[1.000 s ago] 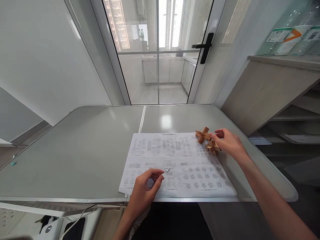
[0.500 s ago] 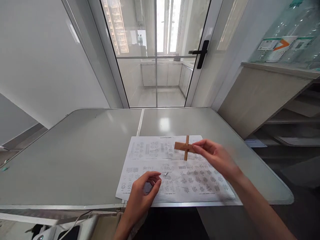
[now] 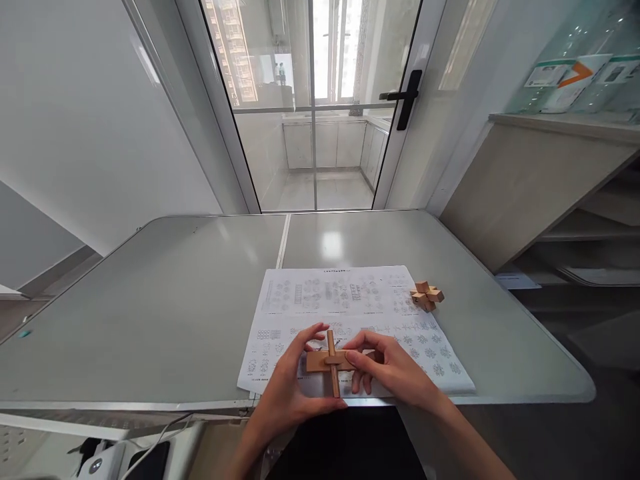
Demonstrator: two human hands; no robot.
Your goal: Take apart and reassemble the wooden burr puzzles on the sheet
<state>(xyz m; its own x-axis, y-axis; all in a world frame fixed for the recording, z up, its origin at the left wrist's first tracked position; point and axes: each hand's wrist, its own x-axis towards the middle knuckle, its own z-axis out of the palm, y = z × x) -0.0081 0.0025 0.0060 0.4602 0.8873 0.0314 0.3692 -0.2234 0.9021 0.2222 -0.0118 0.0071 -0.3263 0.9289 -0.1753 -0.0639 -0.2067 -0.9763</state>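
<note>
Over the near part of a printed sheet (image 3: 320, 300), a wooden cross-shaped puzzle (image 3: 320, 362) is between both my hands. It has a flat wide piece lying sideways and a thin stick crossing it upright. My right hand (image 3: 395, 367) pinches the flat piece's right side with thumb and index finger. My left hand (image 3: 287, 380) curves around the left side, thumb at the stick's lower end and fingertips near its upper end. On the sheet's right edge sits a wooden burr puzzle (image 3: 427, 296) of interlocked blocks, touched by neither hand.
The grey table (image 3: 150, 313) reaches left and back to a glass door (image 3: 315, 160). Clear plastic bottles (image 3: 575, 80) stand on a shelf unit (image 3: 545, 173) at the right. Below the table's left front edge are a cable and a white device (image 3: 103, 461).
My right hand has brought the wooden cross down and left, nearer to me. My left hand now spans its stick. The burr puzzle, not visible before, shows at the right.
</note>
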